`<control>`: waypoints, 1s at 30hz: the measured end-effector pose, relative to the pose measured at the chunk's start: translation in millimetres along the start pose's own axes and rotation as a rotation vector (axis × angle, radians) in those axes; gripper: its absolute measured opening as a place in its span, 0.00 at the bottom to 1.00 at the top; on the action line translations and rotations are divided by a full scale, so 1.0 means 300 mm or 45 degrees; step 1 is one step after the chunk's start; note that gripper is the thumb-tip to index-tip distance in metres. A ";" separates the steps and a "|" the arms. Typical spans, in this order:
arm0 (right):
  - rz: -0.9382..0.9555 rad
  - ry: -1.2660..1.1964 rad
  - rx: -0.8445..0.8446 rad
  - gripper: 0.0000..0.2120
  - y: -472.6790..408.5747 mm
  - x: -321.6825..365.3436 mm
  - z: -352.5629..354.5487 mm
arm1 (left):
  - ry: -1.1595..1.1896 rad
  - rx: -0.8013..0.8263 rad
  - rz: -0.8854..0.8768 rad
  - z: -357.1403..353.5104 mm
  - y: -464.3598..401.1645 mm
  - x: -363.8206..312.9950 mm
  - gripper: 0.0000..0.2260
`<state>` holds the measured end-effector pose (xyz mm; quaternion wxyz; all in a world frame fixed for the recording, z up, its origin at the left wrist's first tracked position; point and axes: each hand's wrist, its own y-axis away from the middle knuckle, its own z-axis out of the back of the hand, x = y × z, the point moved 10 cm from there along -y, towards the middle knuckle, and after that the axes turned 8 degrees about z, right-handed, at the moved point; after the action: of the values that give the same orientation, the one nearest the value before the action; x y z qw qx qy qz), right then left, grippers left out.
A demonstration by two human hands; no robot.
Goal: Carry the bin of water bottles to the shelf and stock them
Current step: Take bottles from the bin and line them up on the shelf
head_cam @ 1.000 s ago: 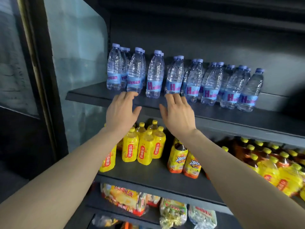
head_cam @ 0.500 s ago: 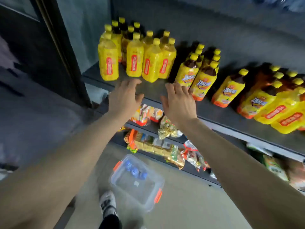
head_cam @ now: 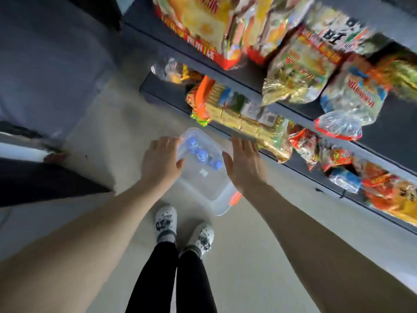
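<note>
bin (head_cam: 204,188) on floor | between left hand (head_cam: 161,160), right hand (head_cam: 243,163)

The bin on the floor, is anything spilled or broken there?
Nothing stands out. The clear bin sits flat on the floor, three blue-capped bottles standing inside at its far end. No spill or crack shows.
</note>
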<state>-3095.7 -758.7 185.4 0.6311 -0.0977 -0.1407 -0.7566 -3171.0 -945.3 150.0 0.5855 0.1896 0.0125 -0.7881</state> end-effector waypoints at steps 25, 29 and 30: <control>-0.493 -0.419 0.078 0.26 -0.086 -0.593 -1.307 | -0.257 0.082 -0.221 -1.292 -0.074 0.303 0.09; -0.584 -0.587 -0.191 0.21 -0.082 -0.632 -1.334 | -0.310 -0.009 -0.271 -1.282 -0.065 0.286 0.13; -0.594 -0.614 -0.237 0.22 -0.081 -0.637 -1.337 | -0.314 -0.028 -0.287 -1.281 -0.063 0.283 0.13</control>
<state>-3072.5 -712.5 -256.4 0.3781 -0.2959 -0.2347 -0.8452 -3099.8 -924.4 -237.1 0.4926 0.0827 -0.0297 -0.8658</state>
